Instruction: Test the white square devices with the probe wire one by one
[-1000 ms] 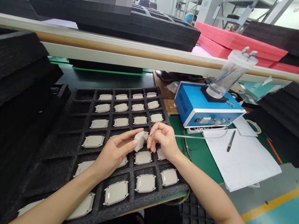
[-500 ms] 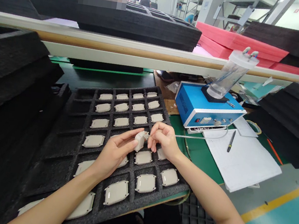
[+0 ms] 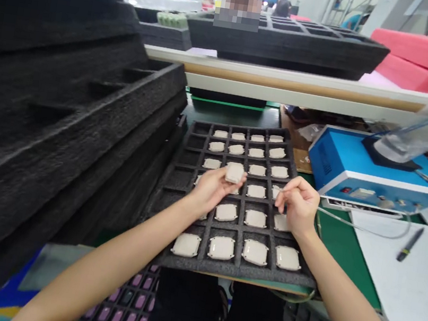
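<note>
My left hand (image 3: 209, 189) is closed on a beige, squarish watch case (image 3: 235, 173), held by its edges above the foam tray with its broad face showing. My right hand (image 3: 299, 203) is in a pinch at the end of a thin clear tube (image 3: 349, 222), apart from the held case and over the tray's right column. The tube's tip is mostly hidden by the fingers. Beneath both hands lies a black compartment tray (image 3: 261, 273), with similar beige cases (image 3: 256, 219) in rows of its cells. Cells in its left column hold nothing.
On the right stands a blue control box (image 3: 388, 178) with a clear cylinder (image 3: 416, 126) on top. Paper sheets (image 3: 373, 275) and a black pen (image 3: 410, 244) lie before it. Stacked black foam trays (image 3: 122, 130) rise at the left. A white rail (image 3: 288, 95) crosses the back.
The view has swung left. My hands have moved apart, and the watch case has turned from edge-on to showing its broad face. My right hand still pinches the tube.
</note>
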Tool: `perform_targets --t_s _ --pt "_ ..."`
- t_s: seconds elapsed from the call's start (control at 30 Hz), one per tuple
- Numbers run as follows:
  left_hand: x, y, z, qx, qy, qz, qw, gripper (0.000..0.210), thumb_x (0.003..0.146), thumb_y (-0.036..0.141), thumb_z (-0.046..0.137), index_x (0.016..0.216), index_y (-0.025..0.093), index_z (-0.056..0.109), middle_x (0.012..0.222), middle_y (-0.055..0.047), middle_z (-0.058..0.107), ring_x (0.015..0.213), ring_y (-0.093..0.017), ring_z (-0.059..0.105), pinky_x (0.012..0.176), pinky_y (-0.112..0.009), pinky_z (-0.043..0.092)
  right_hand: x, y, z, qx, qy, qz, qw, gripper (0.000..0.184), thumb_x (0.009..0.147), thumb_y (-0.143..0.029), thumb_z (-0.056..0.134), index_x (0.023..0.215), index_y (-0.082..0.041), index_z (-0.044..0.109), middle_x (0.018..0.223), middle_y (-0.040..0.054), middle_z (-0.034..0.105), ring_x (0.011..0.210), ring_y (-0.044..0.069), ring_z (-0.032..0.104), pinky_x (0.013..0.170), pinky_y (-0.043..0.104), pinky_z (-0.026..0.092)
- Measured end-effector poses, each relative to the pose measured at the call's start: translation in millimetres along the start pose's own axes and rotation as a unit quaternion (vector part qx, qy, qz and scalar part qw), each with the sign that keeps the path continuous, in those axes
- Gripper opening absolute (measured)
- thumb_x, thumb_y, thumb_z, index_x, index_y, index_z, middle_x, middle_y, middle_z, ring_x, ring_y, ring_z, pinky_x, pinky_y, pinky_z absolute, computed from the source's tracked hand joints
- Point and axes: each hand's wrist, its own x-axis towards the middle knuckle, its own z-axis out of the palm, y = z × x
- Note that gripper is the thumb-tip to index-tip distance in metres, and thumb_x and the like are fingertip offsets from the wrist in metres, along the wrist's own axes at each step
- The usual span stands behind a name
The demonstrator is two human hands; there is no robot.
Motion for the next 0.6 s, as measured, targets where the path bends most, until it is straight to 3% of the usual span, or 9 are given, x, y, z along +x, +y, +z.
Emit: perform_targets --t_s 0.1,0.17,0.2,0.3,0.43,0.5,0.6 --pt "-10 26 -18.8 0.027 0.091 0.044 0.995 0.015 0.080 0.010 0.052 0.072 0.007 0.064 0.077 -0.011 0.069 0.073 -0.015 0.066 0.075 -0.026 0.054 1 0 -1 -0.015 -0.001 0.020 1.000 0.007 0.065 -0.010 0.053 0.063 -0.016 0.053 0.045 -0.0014 0.059 0.030 0.009 0.044 0.030 0.017 0.032" --pt "-31 36 -37.3 0.108 0.106 0.081 0.985 0.012 0.077 0.014 0.058 0.085 0.008 0.065 0.081 -0.008 0.068 0.070 -0.014 0.065 0.070 -0.025 0.053 1 -1 0 -0.018 0.002 0.020 1.000 0.007 0.065 -0.009 0.053 0.063 -0.016 0.054 0.045 -0.0011 0.059 0.030 0.010 0.045 0.030 0.018 0.032" --pt "-44 38 -47.6 0.170 0.111 0.098 0.974 0.021 0.075 0.018 0.062 0.094 0.009 0.065 0.084 -0.007 0.068 0.068 -0.013 0.064 0.066 -0.024 0.052 0 -2 1 -0.019 0.001 0.019 1.000 0.008 0.064 -0.009 0.053 0.063 -0.016 0.054 0.045 -0.0011 0.059 0.031 0.010 0.045 0.030 0.018 0.032" --pt "-88 36 -78.8 0.381 0.135 0.125 0.906 0.038 0.074 0.028 0.064 0.109 0.015 0.059 0.088 -0.005 0.067 0.066 -0.015 0.063 0.060 -0.025 0.050 -2 -5 3 -0.027 -0.012 0.016 0.999 0.009 0.063 -0.007 0.052 0.063 -0.016 0.055 0.046 -0.0009 0.060 0.030 0.010 0.045 0.031 0.019 0.032" --pt "-117 32 -106.8 0.606 0.156 0.134 0.769 0.026 0.084 0.028 0.047 0.104 0.017 0.060 0.094 -0.006 0.066 0.075 -0.019 0.062 0.073 -0.030 0.048 -5 -8 5 -0.055 -0.025 0.003 0.998 0.010 0.061 -0.006 0.052 0.063 -0.016 0.055 0.046 -0.0012 0.060 0.030 0.010 0.045 0.033 0.020 0.034" --pt "-114 33 -110.6 0.650 0.127 0.143 0.736 0.031 0.087 0.026 0.038 0.108 0.016 0.058 0.104 -0.007 0.065 0.086 -0.020 0.062 0.078 -0.031 0.048 -6 -8 4 -0.067 -0.026 0.001 0.997 0.009 0.062 -0.007 0.053 0.063 -0.016 0.054 0.046 -0.0011 0.060 0.031 0.010 0.046 0.033 0.020 0.035" --pt "-102 34 -108.0 0.682 0.093 0.145 0.711 0.034 0.089 0.023 0.033 0.113 0.016 0.057 0.112 -0.008 0.063 0.099 -0.020 0.060 0.084 -0.031 0.046 -6 -7 4 -0.072 -0.028 0.003 0.997 0.008 0.062 -0.008 0.053 0.063 -0.017 0.054 0.047 -0.0009 0.060 0.031 0.010 0.045 0.032 0.020 0.035"
